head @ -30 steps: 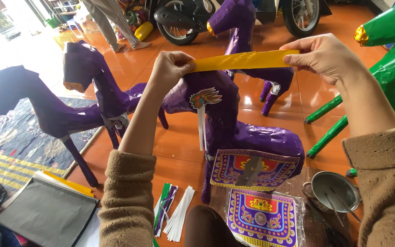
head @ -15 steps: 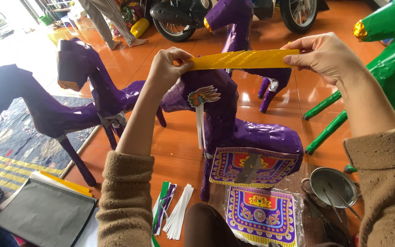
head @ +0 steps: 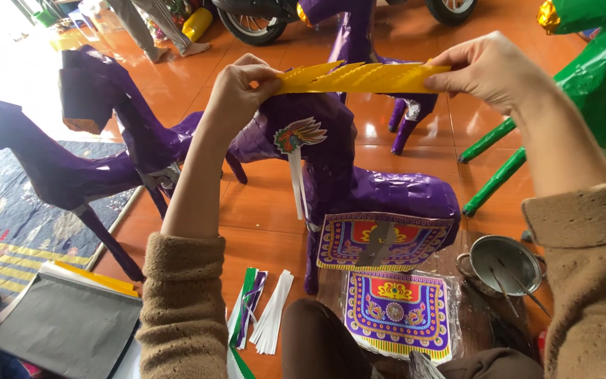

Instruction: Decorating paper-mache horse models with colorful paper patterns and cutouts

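I hold a long yellow fringed paper strip [head: 359,77] stretched level between both hands. My left hand [head: 241,88] pinches its left end and my right hand [head: 489,70] pinches its right end. The strip hangs just above the neck of a purple paper horse [head: 380,193] that stands in front of me. That horse carries a colourful patterned saddle cloth [head: 380,242] on its flank and a feathered ornament [head: 297,133] on its neck.
Two more purple paper horses [head: 106,119] stand at the left, another [head: 366,35] behind, and a green one [head: 597,77] at the right. On the floor lie a printed cloth sheet [head: 398,312], a metal pot [head: 506,263], paper strips [head: 261,316], and grey and yellow sheets [head: 64,323]. A person's legs [head: 152,28] and a motorbike wheel [head: 254,24] are at the back.
The yellow strip has turned so that its cut fringe now fans open along the top edge. Both hands stay on its ends, slightly closer to the camera.
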